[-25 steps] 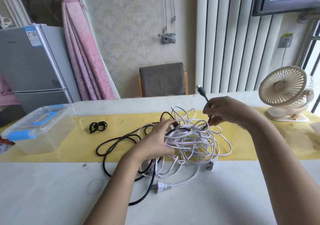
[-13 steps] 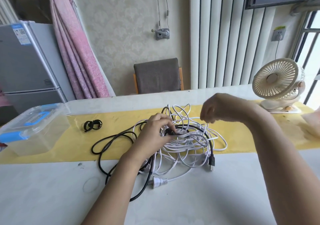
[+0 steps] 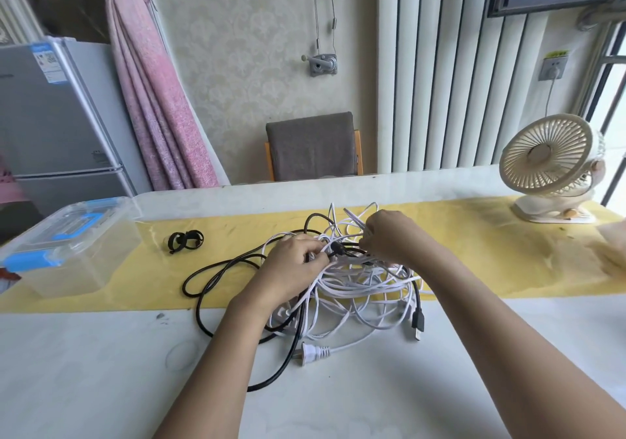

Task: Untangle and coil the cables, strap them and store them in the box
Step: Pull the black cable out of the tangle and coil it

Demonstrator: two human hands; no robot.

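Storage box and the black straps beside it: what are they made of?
Storage box: clear, glossy rigid plastic; the yellow runner shows through its walls; blue latches look opaque plastic. Black straps: matte, curled into loops, probably hook-and-loop fabric, too small to confirm.

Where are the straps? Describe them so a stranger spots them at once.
Look along the yellow runner across the white table. Between the clear box at its left end and the cable tangle, the straps lie alone: small black rings, apart from the long loose cables.
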